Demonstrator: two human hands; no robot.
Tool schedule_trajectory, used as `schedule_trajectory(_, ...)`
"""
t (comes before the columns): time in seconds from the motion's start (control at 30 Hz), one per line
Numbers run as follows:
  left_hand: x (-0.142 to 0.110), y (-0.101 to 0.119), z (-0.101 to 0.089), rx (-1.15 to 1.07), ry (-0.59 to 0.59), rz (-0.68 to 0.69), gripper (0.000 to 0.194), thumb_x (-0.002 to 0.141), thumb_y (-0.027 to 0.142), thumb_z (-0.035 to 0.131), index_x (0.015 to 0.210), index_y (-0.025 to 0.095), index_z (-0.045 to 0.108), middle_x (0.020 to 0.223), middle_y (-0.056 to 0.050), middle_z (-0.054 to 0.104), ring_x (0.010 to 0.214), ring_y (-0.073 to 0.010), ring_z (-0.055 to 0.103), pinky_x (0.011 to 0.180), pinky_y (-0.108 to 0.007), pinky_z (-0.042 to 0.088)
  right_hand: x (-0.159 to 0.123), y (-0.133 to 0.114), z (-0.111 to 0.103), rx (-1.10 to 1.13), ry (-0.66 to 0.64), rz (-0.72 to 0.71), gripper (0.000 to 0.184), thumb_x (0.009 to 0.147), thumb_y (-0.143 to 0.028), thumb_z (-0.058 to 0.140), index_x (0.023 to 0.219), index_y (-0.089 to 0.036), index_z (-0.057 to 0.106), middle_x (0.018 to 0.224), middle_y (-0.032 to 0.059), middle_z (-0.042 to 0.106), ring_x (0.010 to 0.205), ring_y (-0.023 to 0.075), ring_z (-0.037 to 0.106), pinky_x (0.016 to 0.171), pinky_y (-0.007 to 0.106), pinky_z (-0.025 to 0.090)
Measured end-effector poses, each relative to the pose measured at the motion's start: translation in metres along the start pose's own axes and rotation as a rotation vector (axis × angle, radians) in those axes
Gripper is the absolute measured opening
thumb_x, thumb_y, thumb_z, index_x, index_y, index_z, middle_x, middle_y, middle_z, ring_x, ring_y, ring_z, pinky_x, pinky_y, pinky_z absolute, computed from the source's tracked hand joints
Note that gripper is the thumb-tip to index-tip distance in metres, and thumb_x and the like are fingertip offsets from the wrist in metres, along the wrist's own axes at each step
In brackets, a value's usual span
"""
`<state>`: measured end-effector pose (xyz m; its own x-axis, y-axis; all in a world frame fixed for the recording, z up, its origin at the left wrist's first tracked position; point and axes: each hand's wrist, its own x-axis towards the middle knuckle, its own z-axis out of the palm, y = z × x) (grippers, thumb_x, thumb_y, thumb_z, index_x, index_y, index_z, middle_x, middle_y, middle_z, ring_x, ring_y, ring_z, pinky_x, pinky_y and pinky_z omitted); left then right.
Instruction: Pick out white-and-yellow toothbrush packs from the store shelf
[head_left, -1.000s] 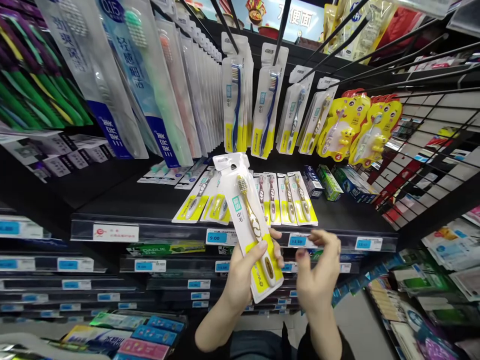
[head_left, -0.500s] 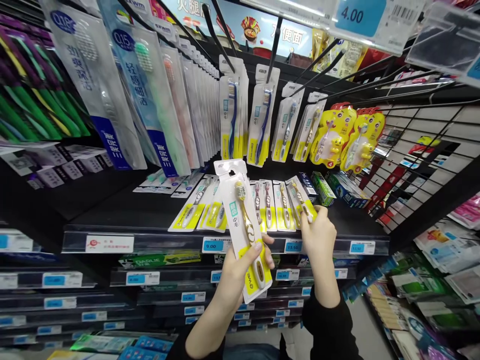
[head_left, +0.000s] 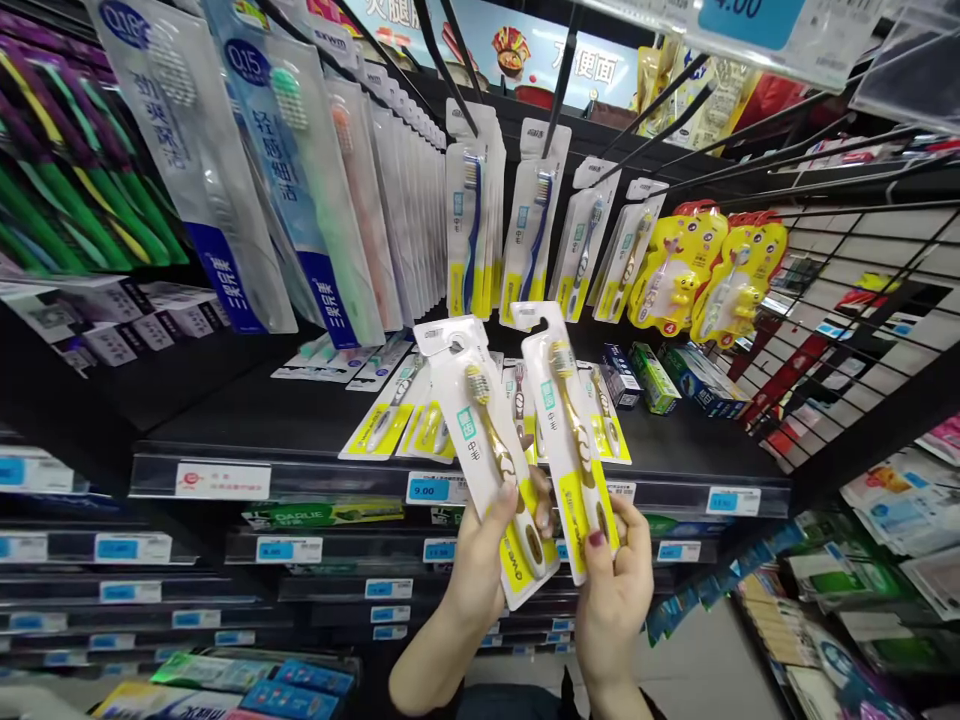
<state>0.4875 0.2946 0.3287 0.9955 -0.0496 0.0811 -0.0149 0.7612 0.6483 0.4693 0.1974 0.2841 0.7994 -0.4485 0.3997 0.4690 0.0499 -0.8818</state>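
My left hand (head_left: pixel 480 560) is closed on the lower end of a white and yellow toothbrush pack (head_left: pixel 480 440) with a gold brush inside. Beside it, my right hand (head_left: pixel 615 590) grips the bottom of a second toothbrush pack (head_left: pixel 566 430) of the same kind. Both packs stand upright, side by side, in front of the black shelf (head_left: pixel 285 420). On that shelf behind them lie several more yellow toothbrush packs (head_left: pixel 397 420).
Hanging toothbrush packs (head_left: pixel 472 220) fill the hooks above, with yellow children's brush packs (head_left: pixel 675 270) to the right. Toothpaste boxes (head_left: pixel 660 375) lie at the shelf's right end. Price labels (head_left: pixel 431 488) line the shelf edges. A wire grid panel (head_left: pixel 862 300) stands at right.
My right hand reached to the shelf, took a second toothbrush pack and brought it up beside the one in my left hand.
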Motion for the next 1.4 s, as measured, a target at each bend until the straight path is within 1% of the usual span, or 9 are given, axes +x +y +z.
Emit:
schedule_trajectory(0.3,0.001,0.004,-0.003,-0.055,-0.101,-0.021,0.031,0.074,0.044,0.072,0.091,0.017,0.071,0.115,-0.008,0.064,0.112,-0.0301,0.057,0.092,-0.042,0.052,0.007,-0.002,-0.012,-0.26,0.129,-0.221,0.036,0.083,-0.032,0.062,0.113,-0.017,0.05,0.106,0.009,0.058,0.094,0.0172,0.061,0.075,0.026,0.052)
schedule_trajectory(0.43,-0.006,0.003,-0.008,-0.016,-0.094,-0.097,0.038,0.07,0.049,0.074,0.09,0.017,0.071,0.098,-0.009,0.069,0.105,-0.031,0.062,0.092,-0.042,0.052,0.0,0.004,-0.011,-0.246,-0.064,-0.195,0.036,0.086,-0.03,0.059,0.118,-0.02,0.046,0.109,0.0094,0.056,0.097,0.0178,0.06,0.077,0.028,0.054)
schedule_trajectory(0.63,-0.007,0.005,-0.014,0.071,-0.079,-0.089,0.049,0.066,0.05,0.077,0.101,0.016,0.069,0.094,-0.011,0.07,0.099,-0.0322,0.064,0.085,-0.041,0.054,-0.01,0.008,-0.013,-0.09,-0.312,-0.132,0.029,0.096,-0.03,0.04,0.123,-0.021,0.036,0.104,0.0088,0.057,0.092,0.0167,0.062,0.073,0.028,0.054)
schedule_trajectory(0.77,-0.008,0.006,-0.008,0.12,-0.055,-0.102,0.059,0.062,0.047,0.081,0.11,0.016,0.066,0.093,-0.011,0.071,0.095,-0.0324,0.066,0.082,-0.04,0.055,-0.008,-0.004,-0.018,-0.016,-0.454,-0.046,0.059,0.089,-0.059,0.045,0.13,-0.02,0.028,0.111,0.0123,0.058,0.096,0.0226,0.063,0.075,0.033,0.055)
schedule_trajectory(0.87,-0.012,0.006,-0.001,0.155,-0.03,-0.111,0.067,0.062,0.041,0.083,0.12,0.018,0.06,0.097,-0.011,0.071,0.095,-0.0311,0.066,0.081,-0.038,0.056,-0.006,-0.012,-0.018,-0.031,-0.507,0.06,0.065,0.086,-0.053,0.055,0.133,-0.02,0.026,0.114,0.0125,0.06,0.098,0.0228,0.064,0.078,0.033,0.055)
schedule_trajectory(1.0,-0.012,0.005,0.001,0.155,0.006,-0.036,0.075,0.063,0.034,0.083,0.129,0.026,0.05,0.112,-0.007,0.068,0.099,-0.0271,0.065,0.085,-0.036,0.055,-0.007,-0.012,-0.016,-0.125,-0.442,0.017,0.047,0.093,-0.035,0.046,0.135,-0.019,0.031,0.119,0.0127,0.06,0.099,0.0194,0.063,0.081,0.03,0.054)
schedule_trajectory(1.13,-0.005,0.005,-0.006,0.187,-0.068,-0.138,0.055,0.063,0.037,0.083,0.111,0.017,0.063,0.105,-0.012,0.07,0.097,-0.0298,0.066,0.083,-0.038,0.056,-0.007,-0.01,-0.017,-0.196,-0.344,-0.036,0.036,0.096,-0.03,0.039,0.131,-0.02,0.041,0.11,0.0091,0.064,0.093,0.0176,0.064,0.076,0.027,0.054)
schedule_trajectory(1.23,0.0,0.008,-0.012,0.198,-0.108,-0.196,0.046,0.062,0.038,0.083,0.098,0.015,0.067,0.096,-0.012,0.071,0.095,-0.0313,0.066,0.082,-0.04,0.056,-0.003,-0.012,-0.022,-0.239,-0.324,-0.036,0.032,0.096,-0.031,0.038,0.124,-0.02,0.049,0.099,0.0064,0.066,0.078,0.0154,0.064,0.071,0.026,0.053)
schedule_trajectory(1.4,0.0,0.011,-0.013,0.187,-0.193,-0.279,0.039,0.066,0.032,0.081,0.099,0.015,0.069,0.094,-0.013,0.072,0.096,-0.0315,0.067,0.084,-0.041,0.055,0.006,-0.018,-0.027,-0.271,-0.319,-0.019,0.029,0.096,-0.034,0.036,0.114,-0.018,0.053,0.076,0.0017,0.064,0.051,0.011,0.051,0.051,0.022,0.045)
